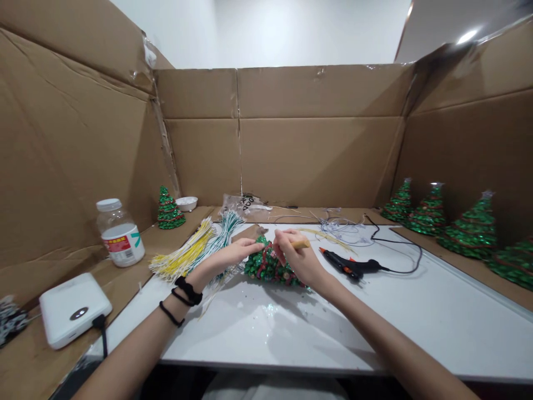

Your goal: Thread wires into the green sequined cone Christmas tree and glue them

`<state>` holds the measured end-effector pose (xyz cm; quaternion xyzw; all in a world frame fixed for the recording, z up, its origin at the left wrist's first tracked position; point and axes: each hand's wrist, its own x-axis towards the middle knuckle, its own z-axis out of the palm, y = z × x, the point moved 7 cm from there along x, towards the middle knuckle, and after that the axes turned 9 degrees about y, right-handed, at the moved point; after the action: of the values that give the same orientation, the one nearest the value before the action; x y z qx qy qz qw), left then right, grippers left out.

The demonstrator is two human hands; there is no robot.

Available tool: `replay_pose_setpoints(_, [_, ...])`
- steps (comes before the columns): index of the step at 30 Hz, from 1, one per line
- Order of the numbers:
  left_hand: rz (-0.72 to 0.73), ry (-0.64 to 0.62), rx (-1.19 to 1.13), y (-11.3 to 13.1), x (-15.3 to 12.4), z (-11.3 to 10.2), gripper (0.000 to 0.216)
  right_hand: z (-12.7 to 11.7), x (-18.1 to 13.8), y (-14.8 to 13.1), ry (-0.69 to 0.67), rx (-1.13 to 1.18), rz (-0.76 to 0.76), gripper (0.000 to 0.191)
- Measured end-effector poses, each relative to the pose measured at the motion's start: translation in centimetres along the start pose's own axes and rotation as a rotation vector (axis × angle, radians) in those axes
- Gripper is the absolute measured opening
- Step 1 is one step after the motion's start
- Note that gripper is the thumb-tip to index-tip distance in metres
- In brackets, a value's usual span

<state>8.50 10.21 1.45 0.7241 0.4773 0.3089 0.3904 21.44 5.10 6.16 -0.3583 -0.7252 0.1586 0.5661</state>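
Observation:
A small glittery green Christmas tree [260, 268], with red garland and tiny ornaments, leans over on its side above the white board [266, 339]. My left hand [237, 253] is closed on its upper left part, the fingers partly hidden behind it. In my right hand [297, 256] is a wooden-handled tool [300, 244], held like a pen against the garland side of the tree. The tool's tip is hidden by my fingers. A black glue gun [358, 266] with an orange tip lies to the right of my right hand.
Yellow-white cords [183, 255] and green-white cords [222, 236] lie left of the tree. Clear tangled wire [345, 228] sits behind the glue gun. At left stand a jar [120, 236], a white box [75, 311] and another tree [170, 210]; several trees [468, 230] line the right.

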Motion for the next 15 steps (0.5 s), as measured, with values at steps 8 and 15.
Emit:
replay_pose_setpoints(8, [0.025,-0.056,0.027,-0.2,0.1,0.2,0.045,0.6,0.5,-0.4,-0.055,-0.034,0.050,0.052])
replay_pose_setpoints(15, [0.026,-0.042,-0.006,-0.6,0.4,0.2,0.045,0.8,0.6,-0.1,-0.052,-0.037,0.119,0.053])
